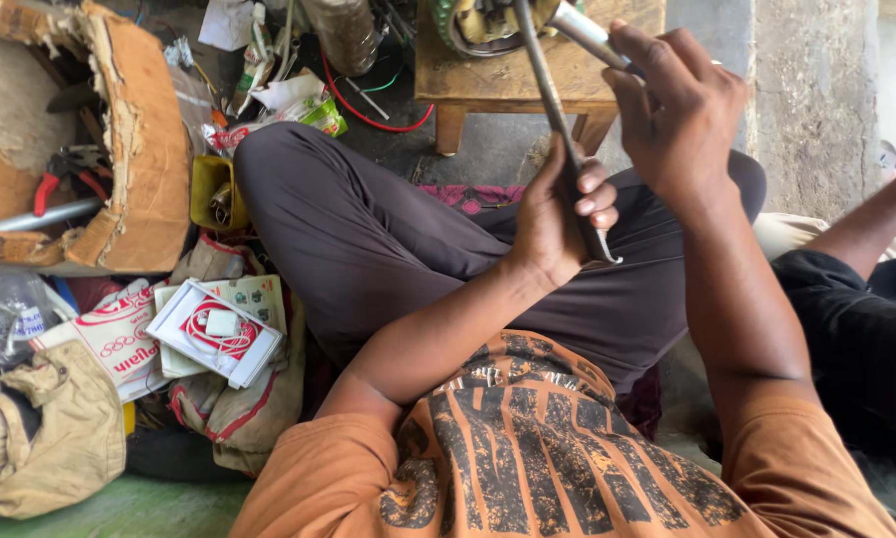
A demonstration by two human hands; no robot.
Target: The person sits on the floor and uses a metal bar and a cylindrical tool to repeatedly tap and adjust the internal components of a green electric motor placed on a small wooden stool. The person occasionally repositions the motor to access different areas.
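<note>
Left hand (558, 214) closed around metal bar (553, 110), centre; right hand (672, 110) gripping silver tube (583, 32), far right; low wooden stool (508, 85) beyond; torn cardboard box (139, 149) far left; cluttered floor (119, 508); concrete wall (807, 90) right.

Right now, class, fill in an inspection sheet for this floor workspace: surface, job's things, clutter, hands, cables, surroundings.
Surface: low wooden stool on the concrete floor.
Job's things: long metal bar with hooked end; silver metal rod.
Clutter: torn cardboard box holding red-handled pliers; white packets; cloth sacks.
Hands: left hand grips the bar; right hand grips the rod.
Cables: red wire under the stool.
Surroundings: grey wall; another person's arm at right.
</note>
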